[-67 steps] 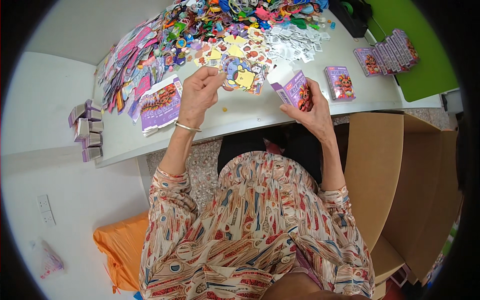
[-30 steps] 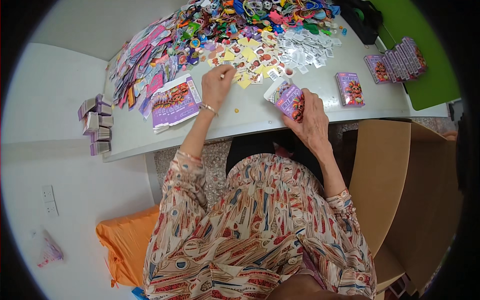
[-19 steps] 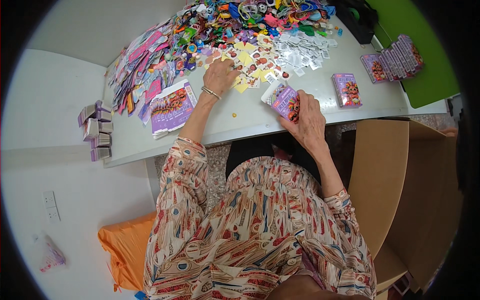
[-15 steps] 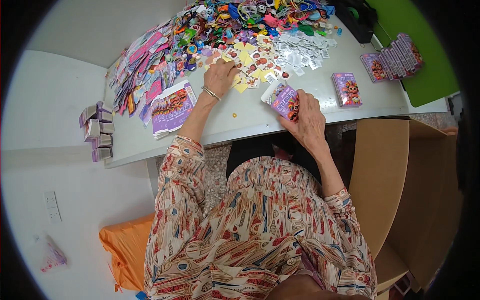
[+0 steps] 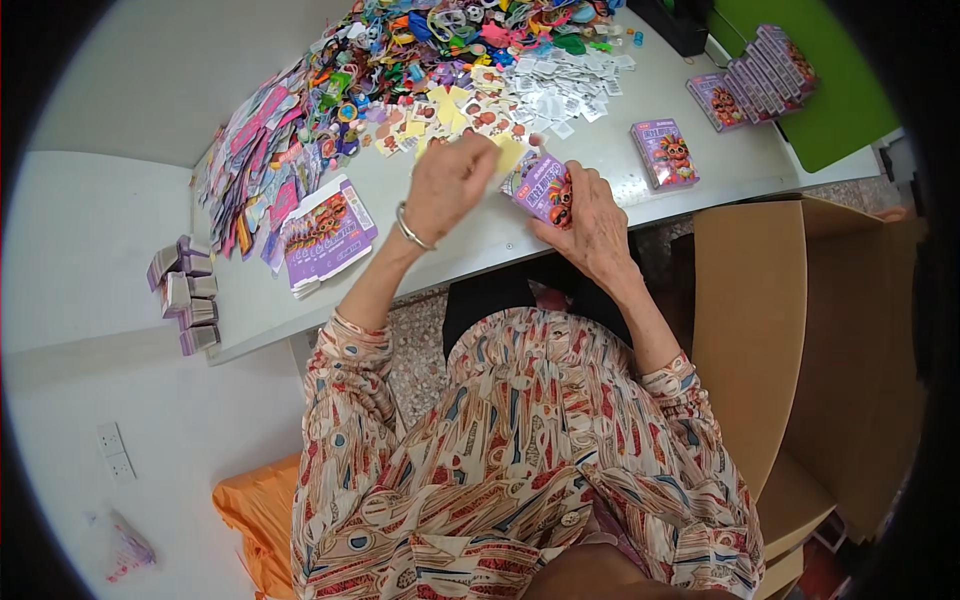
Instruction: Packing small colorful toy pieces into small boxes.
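My right hand [image 5: 597, 222] grips a small purple printed box [image 5: 545, 190], tilted, its upper end toward the left hand. At that end, my left hand [image 5: 450, 188] has its fingers closed on a small yellow card [image 5: 511, 153], slightly blurred. Beyond it lies a spread of little picture cards [image 5: 484, 119], some of them yellow. To the left is a stack of flat purple cartons [image 5: 325, 235]. A closed purple box [image 5: 664, 154] lies on the table right of my right hand.
Colourful small trinkets [image 5: 415, 50] are heaped at the back, beside white packets [image 5: 565, 85] and a pile of pouches [image 5: 255, 165]. More boxes stand in a row [image 5: 768, 75] by a green mat [image 5: 855, 110]. An open cardboard box [image 5: 750, 330] stands right of me.
My left hand has lifted from the card pile and moved right toward the box, with a yellow card in its fingers. My right hand keeps hold of the box.
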